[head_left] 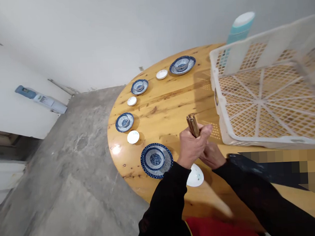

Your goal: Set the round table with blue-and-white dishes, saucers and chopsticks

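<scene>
A bundle of brown wooden chopsticks (192,126) stands nearly upright over the wooden table, its upper ends poking out of my fists. My left hand (189,146) is wrapped round the bundle. Pressed against it from the right, my right hand (212,153) is closed on the lower part, which is mostly hidden. Under my wrists sits a white bowl (195,176), partly covered by my left sleeve. Just left of my hands lies a blue-patterned plate (168,162) with a matching bowl (155,159) on it.
Along the curved edge of the wooden table (172,107) stand more blue plates (183,72) with bowls, and small white dishes (162,74). A large white plastic crate (223,129) takes up the right side, with a turquoise bottle (239,29) behind. A water dispenser (48,102) stands by the wall.
</scene>
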`<state>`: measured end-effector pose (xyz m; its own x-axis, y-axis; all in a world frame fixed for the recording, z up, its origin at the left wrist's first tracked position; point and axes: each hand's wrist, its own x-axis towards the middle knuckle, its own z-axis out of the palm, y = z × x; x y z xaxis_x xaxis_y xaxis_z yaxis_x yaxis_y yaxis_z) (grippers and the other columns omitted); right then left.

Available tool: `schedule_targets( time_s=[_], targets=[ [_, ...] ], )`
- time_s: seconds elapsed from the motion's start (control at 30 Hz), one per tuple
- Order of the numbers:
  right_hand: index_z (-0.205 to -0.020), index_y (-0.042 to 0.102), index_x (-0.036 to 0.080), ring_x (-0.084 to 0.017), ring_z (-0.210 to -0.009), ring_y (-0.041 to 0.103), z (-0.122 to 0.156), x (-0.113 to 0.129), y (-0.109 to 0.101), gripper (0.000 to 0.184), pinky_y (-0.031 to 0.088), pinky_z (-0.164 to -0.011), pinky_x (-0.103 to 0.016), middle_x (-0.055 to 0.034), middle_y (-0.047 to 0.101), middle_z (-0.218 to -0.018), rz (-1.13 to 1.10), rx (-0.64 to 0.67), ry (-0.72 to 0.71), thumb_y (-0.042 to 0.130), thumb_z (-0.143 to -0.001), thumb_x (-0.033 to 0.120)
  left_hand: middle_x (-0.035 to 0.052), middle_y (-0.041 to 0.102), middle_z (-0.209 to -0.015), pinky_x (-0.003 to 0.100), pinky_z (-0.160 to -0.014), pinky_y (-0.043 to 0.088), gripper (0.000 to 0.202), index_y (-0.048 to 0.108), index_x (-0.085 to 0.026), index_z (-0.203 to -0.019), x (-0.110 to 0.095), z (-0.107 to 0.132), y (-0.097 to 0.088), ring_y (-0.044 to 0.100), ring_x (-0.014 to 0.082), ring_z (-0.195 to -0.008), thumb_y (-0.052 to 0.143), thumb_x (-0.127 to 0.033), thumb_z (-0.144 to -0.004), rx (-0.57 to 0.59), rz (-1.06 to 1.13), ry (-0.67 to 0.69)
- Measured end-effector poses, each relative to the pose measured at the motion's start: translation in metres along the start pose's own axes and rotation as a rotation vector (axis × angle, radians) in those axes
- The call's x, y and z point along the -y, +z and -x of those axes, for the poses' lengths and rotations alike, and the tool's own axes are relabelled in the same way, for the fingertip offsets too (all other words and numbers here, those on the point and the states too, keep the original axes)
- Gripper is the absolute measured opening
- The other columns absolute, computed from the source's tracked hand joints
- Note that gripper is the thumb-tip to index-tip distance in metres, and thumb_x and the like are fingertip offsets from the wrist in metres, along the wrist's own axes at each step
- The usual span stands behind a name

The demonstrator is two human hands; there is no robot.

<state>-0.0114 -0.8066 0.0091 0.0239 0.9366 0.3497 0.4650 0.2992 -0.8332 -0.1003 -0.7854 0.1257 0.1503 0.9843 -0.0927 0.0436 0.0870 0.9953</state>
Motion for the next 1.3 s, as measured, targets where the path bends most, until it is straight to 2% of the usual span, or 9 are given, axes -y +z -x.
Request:
schedule_targets(
  time_s=[0.13, 0.27, 0.43, 0.53, 0.7, 0.8, 0.93, 1.17, 1.3],
  targets=[
    [-0.070, 0.050, 0.024, -0.017, -0.046, 0.052, 0.016, 0.054, -0.029, 0.040, 0.044, -0.048, -0.031, -0.0023, 0.055, -0.053, -0.316, 0.274, 0.186, 0.048, -0.096, 0.055, 0.0024, 0.066, -0.079, 0.025, -0.069, 0.049, 0.052, 0.064, -0.016, -0.092, -0.029, 0.024, -0.024, 0.064, 0.0141, -0.073, 0.084, -0.060, -0.071, 0.254, 0.175, -0.101],
    [-0.072, 0.042, 0.024, -0.011, -0.041, 0.042, 0.049, 0.094, -0.043, 0.052, 0.040, -0.042, -0.027, 0.0044, 0.042, -0.049, -0.782, 0.637, 0.501, 0.053, -0.094, 0.069, 0.0088, 0.070, -0.088, 0.034, -0.086, 0.054, 0.060, 0.062, -0.015, -0.101, -0.011, 0.058, -0.036, 0.072, 0.0238, -0.092, 0.079, -0.066, -0.075, 0.419, 0.464, -0.228],
    [-0.085, 0.044, 0.024, -0.006, -0.041, 0.032, 0.088, 0.108, -0.047, 0.054, 0.034, -0.040, -0.020, 0.0099, 0.037, -0.056, -1.051, 0.704, 0.900, 0.070, -0.083, 0.071, 0.0040, 0.065, -0.073, 0.031, -0.071, 0.055, 0.059, 0.056, -0.017, -0.092, 0.024, 0.102, -0.028, 0.071, 0.0221, -0.075, 0.078, -0.069, -0.074, 0.207, 0.561, -0.294],
    [-0.092, 0.043, 0.026, -0.005, -0.040, 0.028, 0.101, 0.108, -0.043, 0.055, 0.029, -0.039, -0.018, 0.0114, 0.038, -0.056, -1.105, 0.690, 0.977, 0.074, -0.079, 0.070, -0.0007, 0.059, -0.064, 0.026, -0.058, 0.049, 0.057, 0.054, -0.018, -0.087, 0.029, 0.117, -0.022, 0.062, 0.0147, -0.057, 0.076, -0.069, -0.075, 0.080, 0.500, -0.335],
    [-0.070, 0.041, 0.023, -0.008, -0.040, 0.037, 0.109, 0.104, -0.032, 0.064, 0.032, -0.038, -0.023, 0.0049, 0.042, -0.051, -0.945, 0.704, 0.777, 0.069, -0.075, 0.081, -0.0026, 0.055, -0.063, 0.025, -0.053, 0.047, 0.059, 0.053, -0.017, -0.086, 0.029, 0.126, -0.027, 0.057, 0.0113, -0.052, 0.073, -0.072, -0.075, 0.056, 0.446, -0.344],
    [-0.065, 0.049, 0.023, -0.014, -0.048, 0.050, 0.110, 0.107, -0.033, 0.058, 0.047, -0.049, -0.028, -0.0011, 0.051, -0.052, -0.698, 0.537, 0.512, 0.063, -0.085, 0.075, -0.0024, 0.055, -0.065, 0.025, -0.054, 0.047, 0.060, 0.051, -0.018, -0.089, 0.029, 0.127, -0.034, 0.057, 0.0118, -0.054, 0.071, -0.073, -0.077, 0.108, 0.442, -0.310],
    [-0.083, 0.062, 0.023, -0.018, -0.065, 0.063, 0.114, 0.117, -0.030, 0.035, 0.053, -0.061, -0.027, -0.0048, 0.068, -0.074, -0.422, 0.236, 0.236, 0.058, -0.096, 0.055, -0.0017, 0.054, -0.065, 0.025, -0.055, 0.045, 0.059, 0.051, -0.019, -0.085, 0.021, 0.127, -0.050, 0.055, 0.0118, -0.056, 0.065, -0.076, -0.082, 0.223, 0.377, -0.209],
    [-0.107, 0.065, 0.024, -0.022, -0.096, 0.069, 0.126, 0.153, 0.018, 0.010, 0.053, -0.087, -0.029, -0.0078, 0.070, -0.103, -0.032, -0.115, -0.108, 0.059, -0.100, 0.029, 0.0021, 0.054, -0.064, 0.036, -0.086, 0.055, 0.058, 0.053, -0.019, -0.070, 0.001, 0.141, -0.109, 0.054, 0.0134, -0.064, 0.047, -0.071, -0.096, 0.312, 0.176, 0.104],
    [-0.109, 0.064, 0.024, -0.020, -0.082, 0.068, 0.130, 0.179, 0.055, 0.010, 0.055, -0.076, -0.030, -0.0061, 0.068, -0.096, 0.171, -0.234, -0.249, 0.062, -0.099, 0.024, 0.0007, 0.056, -0.066, 0.040, -0.095, 0.055, 0.053, 0.055, -0.018, -0.079, 0.010, 0.153, -0.150, 0.057, 0.0140, -0.065, 0.044, -0.067, -0.098, 0.295, 0.076, 0.199]
  ],
)
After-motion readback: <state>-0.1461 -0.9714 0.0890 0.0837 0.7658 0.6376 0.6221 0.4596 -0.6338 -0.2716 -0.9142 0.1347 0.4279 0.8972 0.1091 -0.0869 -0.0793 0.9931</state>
